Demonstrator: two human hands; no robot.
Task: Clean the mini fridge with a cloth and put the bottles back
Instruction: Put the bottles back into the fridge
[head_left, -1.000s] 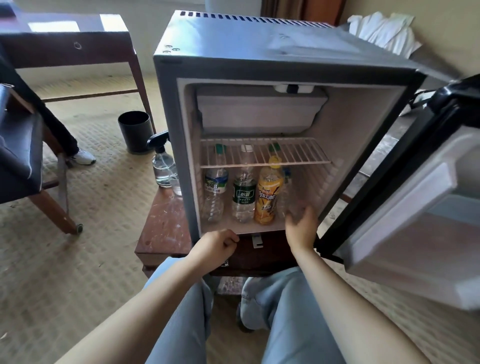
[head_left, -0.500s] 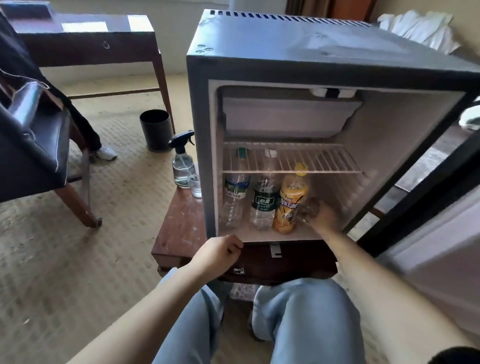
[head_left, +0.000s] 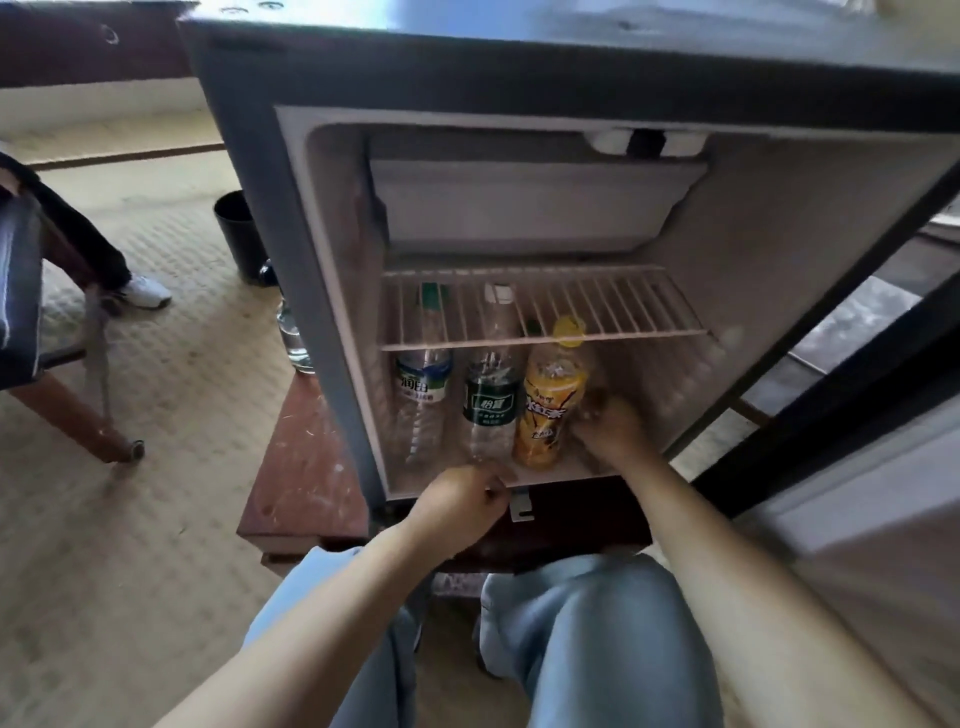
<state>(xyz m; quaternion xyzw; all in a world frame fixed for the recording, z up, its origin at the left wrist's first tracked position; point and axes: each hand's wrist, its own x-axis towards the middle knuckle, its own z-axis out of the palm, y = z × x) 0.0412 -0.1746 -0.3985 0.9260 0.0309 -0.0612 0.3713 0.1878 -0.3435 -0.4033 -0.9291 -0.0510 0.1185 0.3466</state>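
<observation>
The mini fridge (head_left: 332, 291) stands open with a wire shelf (head_left: 545, 306) inside. Below the shelf stand a clear water bottle with a blue-green label (head_left: 423, 387), a clear bottle with a dark green label (head_left: 491, 402) and an orange drink bottle (head_left: 548, 415). A dark cap shows behind the orange one. My right hand (head_left: 610, 428) is inside the fridge, right of the orange bottle, its fingers curled round what looks like a blurred clear bottle (head_left: 589, 364). My left hand (head_left: 462, 501) is a loose fist at the fridge's lower front edge and holds nothing. No cloth is in view.
The fridge sits on a low wooden table (head_left: 306, 467), with a clear spray bottle (head_left: 293, 338) at its left. The fridge door (head_left: 857, 467) hangs open on the right. A black bin (head_left: 236, 234), a chair (head_left: 21, 291) and a person's white shoe (head_left: 145, 292) are on the carpet at left.
My right hand has gone from the fridge's front edge deeper inside, beside the orange bottle. My head has moved closer. The left hand has stayed put.
</observation>
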